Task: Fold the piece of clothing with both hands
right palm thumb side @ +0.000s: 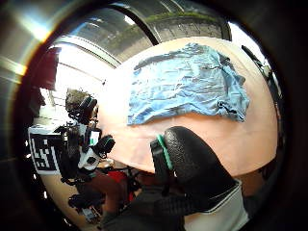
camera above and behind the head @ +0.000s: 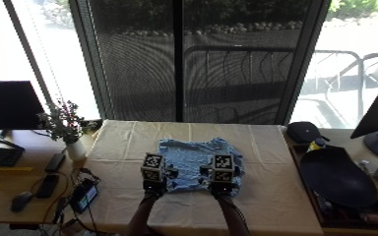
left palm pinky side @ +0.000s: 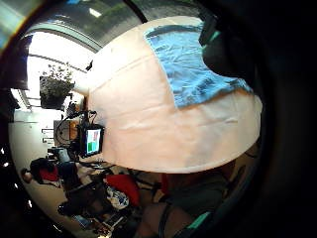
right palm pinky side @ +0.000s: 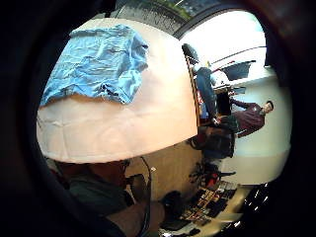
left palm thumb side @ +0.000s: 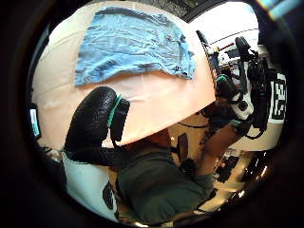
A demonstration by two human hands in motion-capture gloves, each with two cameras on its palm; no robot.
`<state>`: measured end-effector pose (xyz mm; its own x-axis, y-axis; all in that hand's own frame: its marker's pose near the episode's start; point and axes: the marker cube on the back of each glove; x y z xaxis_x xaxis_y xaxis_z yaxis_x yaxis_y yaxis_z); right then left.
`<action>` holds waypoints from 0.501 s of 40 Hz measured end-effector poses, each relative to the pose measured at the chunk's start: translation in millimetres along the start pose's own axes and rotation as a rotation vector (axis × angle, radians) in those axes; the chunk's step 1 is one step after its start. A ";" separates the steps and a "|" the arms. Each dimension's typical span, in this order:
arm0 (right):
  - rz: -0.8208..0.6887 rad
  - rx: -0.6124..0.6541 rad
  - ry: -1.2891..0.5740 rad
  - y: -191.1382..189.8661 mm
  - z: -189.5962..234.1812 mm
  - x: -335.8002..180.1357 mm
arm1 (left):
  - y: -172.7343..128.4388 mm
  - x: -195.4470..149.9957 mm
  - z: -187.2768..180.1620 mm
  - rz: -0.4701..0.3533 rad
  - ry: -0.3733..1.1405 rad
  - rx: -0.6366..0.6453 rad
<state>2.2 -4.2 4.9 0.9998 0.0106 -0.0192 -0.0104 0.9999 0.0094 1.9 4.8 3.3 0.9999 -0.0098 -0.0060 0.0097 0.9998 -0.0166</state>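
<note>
Behind the table [camera above and behind the head: 117, 147], tall dark-screened windows fill the far wall. You have a cream cloth covering the table, and on it the light blue piece of clothing [camera above and behind the head: 192, 162] lies spread flat near the middle, wrinkled, apart from the near edge. Your left hand [camera above and behind the head: 153, 184] and right hand [camera above and behind the head: 222, 186] sit side by side over the garment's near hem. Neither palm view shows cloth inside a grip: each looks down on the garment [left palm thumb side: 133, 45] [right palm thumb side: 187, 84] from above, with a gloved thumb [left palm thumb side: 92, 121] [right palm thumb side: 195, 166] free of the fabric. Whether your fingers are straight or curled cannot be told. To the left stands a potted plant [camera above and behind the head: 64, 128]; to the right, a dark tray [camera above and behind the head: 336, 179].
</note>
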 end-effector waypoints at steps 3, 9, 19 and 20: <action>0.006 0.003 0.008 -1.0 1.2 0.9 | 5.0 1.3 3.4 -0.001 0.003 -0.017; 0.025 0.004 0.023 -0.8 0.9 4.8 | -1.1 0.4 -3.0 0.004 -0.001 -0.001; 0.026 -0.013 0.022 -2.6 8.4 6.6 | -2.2 3.9 -2.7 -0.010 0.010 0.005; 0.027 -0.013 0.022 -2.5 8.4 6.6 | -1.2 4.2 -1.9 -0.011 0.011 0.002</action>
<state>9.0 -6.7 13.2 0.9985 0.0373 -0.0409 -0.0375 0.9993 -0.0030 6.1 3.5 1.3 0.9996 -0.0209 -0.0171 0.0207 0.9997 -0.0151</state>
